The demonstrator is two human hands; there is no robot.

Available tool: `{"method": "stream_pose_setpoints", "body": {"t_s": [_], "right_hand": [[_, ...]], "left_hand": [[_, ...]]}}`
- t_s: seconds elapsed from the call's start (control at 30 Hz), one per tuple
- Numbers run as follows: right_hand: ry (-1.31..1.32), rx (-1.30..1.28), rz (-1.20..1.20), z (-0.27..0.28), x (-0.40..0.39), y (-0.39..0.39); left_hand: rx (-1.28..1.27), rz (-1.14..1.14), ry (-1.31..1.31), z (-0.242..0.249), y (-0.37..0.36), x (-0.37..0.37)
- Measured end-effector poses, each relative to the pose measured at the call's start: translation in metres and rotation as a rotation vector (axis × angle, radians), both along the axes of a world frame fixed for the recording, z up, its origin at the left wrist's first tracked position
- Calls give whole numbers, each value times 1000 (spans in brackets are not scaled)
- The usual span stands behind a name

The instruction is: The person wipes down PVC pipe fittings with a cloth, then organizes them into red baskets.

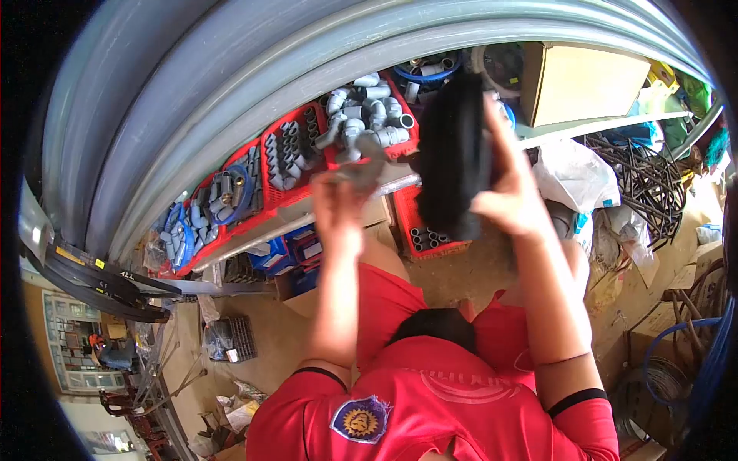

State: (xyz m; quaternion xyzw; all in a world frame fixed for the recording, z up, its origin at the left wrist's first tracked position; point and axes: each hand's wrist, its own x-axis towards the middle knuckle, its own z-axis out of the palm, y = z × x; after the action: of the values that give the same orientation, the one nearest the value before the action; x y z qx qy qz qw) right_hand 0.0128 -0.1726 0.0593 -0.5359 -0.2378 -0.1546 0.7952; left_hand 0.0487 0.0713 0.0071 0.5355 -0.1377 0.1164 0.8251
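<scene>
One black object (450, 157) sits in the right hand (511, 188), clasped by thumb and half-hidden fingers; left hand (338, 207) pinches a blurred grey piece (369, 164)

Pipe fittings (377, 114) in baskets (290, 197); box (584, 84) to right.

The right hand (511, 192) grips a black object (453, 157); the left hand (337, 215) holds a blurred grey part (369, 165). Far left, red crates (286, 200) contain grey pipe fittings (377, 115).

A head-worn camera looks forward and down, near both hands (513, 190)
</scene>
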Motion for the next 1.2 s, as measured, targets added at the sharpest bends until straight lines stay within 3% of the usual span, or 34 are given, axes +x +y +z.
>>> {"method": "stream_pose_setpoints", "body": {"t_s": [0.07, 0.1, 0.13, 0.2, 0.33, 0.43, 0.57, 0.67, 0.77, 0.83, 0.87, 0.9, 0.93, 0.97, 1.0, 1.07, 1.2], "right_hand": [[-120, -387, -273, -19, 10, 17], [-177, -513, -455, -17, 9, 22], [28, -308, -419, -15, 7, 22], [121, -175, -548, -23, 14, 16], [54, -166, -686, -18, 16, -2], [166, 167, -502, -32, 20, -17], [363, 636, -328, -57, 29, -36], [-33, -537, -1260, -31, 19, -41], [73, -381, -1131, -55, 34, -48], [176, -247, -810, -41, 37, -52], [186, -187, -639, -31, 34, -52], [210, -129, -475, -15, 28, -51], [165, -102, -395, 1, 15, -45], [-22, -318, -587, 6, 9, -40], [81, -349, -546, 7, 9, -42], [161, -147, -515, -3, 16, -40], [177, -108, -659, -9, 16, -35]], "left_hand": [[268, -84, -83, 6, -41, -23], [242, -105, -125, 4, -62, -30], [219, -127, -167, 2, -77, -35], [221, -167, -109, 7, -95, -29], [304, -180, -146, 14, -111, -23], [313, -294, -94, 6, -117, -20], [329, -249, -318, 1, -141, -21], [394, -229, -389, 4, -148, -25], [332, -254, -270, 7, -148, -25], [263, -132, -249, 8, -144, -11], [131, -243, -93, 14, -137, -8], [79, -285, -100, 27, -137, -6], [155, -271, -69, 41, -134, -5], [154, -286, -101, 48, -135, -8], [154, -301, -134, 52, -135, -10], [315, -242, -261, 31, -137, -4], [125, -249, -135, 22, -153, -18]]}}
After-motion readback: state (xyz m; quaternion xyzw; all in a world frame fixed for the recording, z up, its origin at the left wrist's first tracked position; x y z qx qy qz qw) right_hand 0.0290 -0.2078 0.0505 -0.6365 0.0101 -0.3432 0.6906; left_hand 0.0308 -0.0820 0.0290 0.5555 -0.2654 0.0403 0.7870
